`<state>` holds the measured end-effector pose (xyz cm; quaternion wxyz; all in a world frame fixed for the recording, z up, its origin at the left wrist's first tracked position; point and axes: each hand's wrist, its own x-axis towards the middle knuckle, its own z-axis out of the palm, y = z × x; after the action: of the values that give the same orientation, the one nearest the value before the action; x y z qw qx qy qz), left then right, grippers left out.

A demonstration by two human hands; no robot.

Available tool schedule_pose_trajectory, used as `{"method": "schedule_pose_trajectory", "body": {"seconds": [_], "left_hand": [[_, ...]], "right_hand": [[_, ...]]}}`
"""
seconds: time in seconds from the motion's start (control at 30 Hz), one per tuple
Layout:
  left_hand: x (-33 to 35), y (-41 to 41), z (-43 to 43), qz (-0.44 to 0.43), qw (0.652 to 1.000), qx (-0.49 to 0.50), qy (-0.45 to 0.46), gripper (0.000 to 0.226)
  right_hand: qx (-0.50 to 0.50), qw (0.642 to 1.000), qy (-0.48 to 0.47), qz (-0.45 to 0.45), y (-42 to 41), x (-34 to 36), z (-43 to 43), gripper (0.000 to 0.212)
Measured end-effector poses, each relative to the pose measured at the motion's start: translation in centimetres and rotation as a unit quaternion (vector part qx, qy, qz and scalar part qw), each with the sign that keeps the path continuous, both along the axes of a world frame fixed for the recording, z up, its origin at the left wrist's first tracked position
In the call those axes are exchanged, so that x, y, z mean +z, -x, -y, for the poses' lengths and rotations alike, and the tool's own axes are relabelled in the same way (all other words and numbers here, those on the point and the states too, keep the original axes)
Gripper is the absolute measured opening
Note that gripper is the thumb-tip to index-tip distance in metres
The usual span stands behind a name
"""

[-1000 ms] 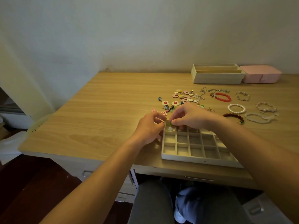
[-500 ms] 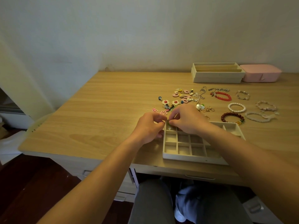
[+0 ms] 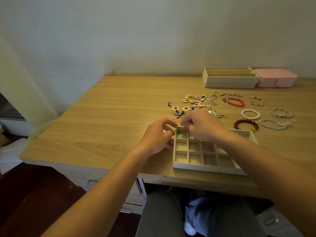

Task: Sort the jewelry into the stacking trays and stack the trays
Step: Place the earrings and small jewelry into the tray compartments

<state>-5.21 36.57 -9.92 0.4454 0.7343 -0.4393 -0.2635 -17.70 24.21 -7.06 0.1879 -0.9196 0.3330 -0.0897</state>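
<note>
Observed: left hand [image 3: 156, 136] curled at tray [image 3: 205, 165] corner, grasp unclear; right hand [image 3: 202, 127] pinched narrow over far-left cell [image 3: 181, 134], contents unseen. Risk: small piece slipping, bouncing into wrong compartment.

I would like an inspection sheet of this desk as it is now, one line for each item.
Surface: wooden desk, light grain.
Job's things: grid tray at the near edge, green piece in its far-left compartment; earrings and bracelets loose beyond it; long-slot trays at the back.
Clutter: pink box beside the long-slot trays.
Grippers: left hand curled at the tray's left wall; right hand, fingertips gathered over the far-left compartment; any hold too small to tell.
Cables: nothing seen.
Surroundings: white wall, dark floor, drawers under the desk.
</note>
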Motion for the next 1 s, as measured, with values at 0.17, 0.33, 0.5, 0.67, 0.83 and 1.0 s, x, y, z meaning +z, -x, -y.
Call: {"method": "schedule_pose_trajectory", "body": {"seconds": [0.17, 0.33, 0.5, 0.67, 0.83, 1.0], "left_hand": [[-0.1, -0.1, -0.2, 0.074, 0.997, -0.024, -0.008, 0.033], [0.0, 0.1, 0.1, 0.138, 0.989, -0.044, -0.024, 0.037], [0.3, 0.3, 0.3, 0.151, 0.987, -0.048, -0.035, 0.037], [0.6, 0.5, 0.4, 0.163, 0.984, -0.051, -0.047, 0.035], [0.4, 0.0, 0.6, 0.096, 0.995, 0.017, -0.011, 0.023], [0.1, 0.2, 2.1, 0.049, 0.998, 0.019, -0.033, 0.017]], "right_hand": [[0.025, 0.999, -0.034, 0.017, 0.5, 0.4, 0.0, 0.027], [0.046, 0.997, -0.055, 0.008, 0.7, 0.3, -0.7, 0.027], [0.014, 0.998, -0.042, 0.035, 0.6, 0.3, -0.4, 0.029], [0.032, 0.994, -0.1, 0.035, 1.1, -0.1, -0.2, 0.024], [-0.052, 0.983, -0.109, 0.14, 2.1, 0.5, 1.2, 0.023], [-0.156, 0.957, -0.12, 0.215, 4.7, 1.7, 4.8, 0.021]]}}
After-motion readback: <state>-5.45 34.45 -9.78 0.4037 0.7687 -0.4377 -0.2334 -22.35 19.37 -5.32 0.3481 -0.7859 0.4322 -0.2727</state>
